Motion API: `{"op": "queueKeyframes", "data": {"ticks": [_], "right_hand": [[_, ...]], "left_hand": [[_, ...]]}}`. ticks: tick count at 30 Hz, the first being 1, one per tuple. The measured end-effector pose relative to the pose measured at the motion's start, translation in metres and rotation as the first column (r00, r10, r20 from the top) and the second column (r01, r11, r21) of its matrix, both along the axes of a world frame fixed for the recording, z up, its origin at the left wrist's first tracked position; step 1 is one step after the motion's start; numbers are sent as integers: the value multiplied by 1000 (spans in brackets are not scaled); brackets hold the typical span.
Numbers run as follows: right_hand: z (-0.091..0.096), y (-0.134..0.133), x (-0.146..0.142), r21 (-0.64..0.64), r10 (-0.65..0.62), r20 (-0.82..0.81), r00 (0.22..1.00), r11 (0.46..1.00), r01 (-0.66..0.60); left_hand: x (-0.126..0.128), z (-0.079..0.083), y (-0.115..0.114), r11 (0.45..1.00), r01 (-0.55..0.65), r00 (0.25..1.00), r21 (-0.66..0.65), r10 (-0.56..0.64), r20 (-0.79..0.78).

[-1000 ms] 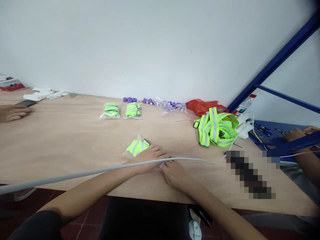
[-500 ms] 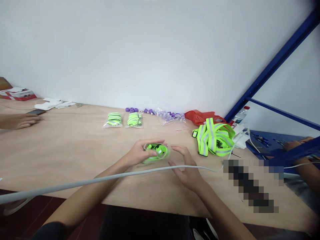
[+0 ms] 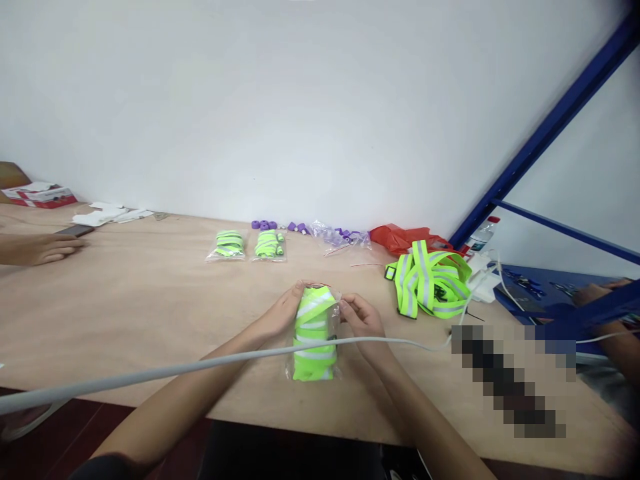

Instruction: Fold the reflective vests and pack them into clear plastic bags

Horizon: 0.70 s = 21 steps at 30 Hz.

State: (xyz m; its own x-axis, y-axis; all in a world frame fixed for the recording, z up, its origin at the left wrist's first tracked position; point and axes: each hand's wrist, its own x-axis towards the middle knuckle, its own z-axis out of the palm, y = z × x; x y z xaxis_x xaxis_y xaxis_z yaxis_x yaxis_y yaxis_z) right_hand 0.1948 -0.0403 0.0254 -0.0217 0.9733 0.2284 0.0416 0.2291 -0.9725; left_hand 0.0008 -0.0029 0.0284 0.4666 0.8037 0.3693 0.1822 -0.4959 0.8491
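A clear plastic bag with a folded neon-yellow reflective strap (image 3: 314,333) hangs upright above the wooden table (image 3: 150,300). My left hand (image 3: 284,312) grips its top left edge, and my right hand (image 3: 361,319) pinches its top right edge. Both hands are closed on the bag. A grey cable (image 3: 200,365) runs across in front of my forearms and the bag.
Two bagged straps (image 3: 229,245) (image 3: 269,245) lie farther back, near purple parts (image 3: 263,225) and a clear bag (image 3: 340,235). A loose strap pile (image 3: 430,279) and a red bag (image 3: 407,238) are at right. Other people's hands rest at far left (image 3: 37,248) and far right (image 3: 597,293).
My hands went from pressing a bagged strap flat on the table, to lifting it, to holding the bag upright by its top corners. The camera tilted down slightly.
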Motion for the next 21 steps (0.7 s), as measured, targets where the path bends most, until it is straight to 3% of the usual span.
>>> {"op": "queueKeyframes", "data": {"ticks": [6, 9, 14, 18, 21], "right_hand": [[-4, 1, 7, 16, -10, -11, 1000, 1000, 11], [1, -1, 16, 85, 88, 145, 986, 991, -101], [31, 5, 35, 23, 250, 414, 875, 958, -284], [57, 13, 40, -73, 343, 461, 819, 934, -350], [64, 17, 39, -63, 340, 431, 836, 935, -349]], "left_hand": [[-13, -3, 3, 961, 175, 975, -214, -139, 176], [-15, -1, 3, 923, 222, 963, -314, -157, 218], [-9, 9, -2, 890, 302, 939, -342, -216, 268], [-6, 14, -5, 862, 337, 921, -379, -220, 320], [-4, 14, -7, 853, 314, 925, -417, -176, 337]]}}
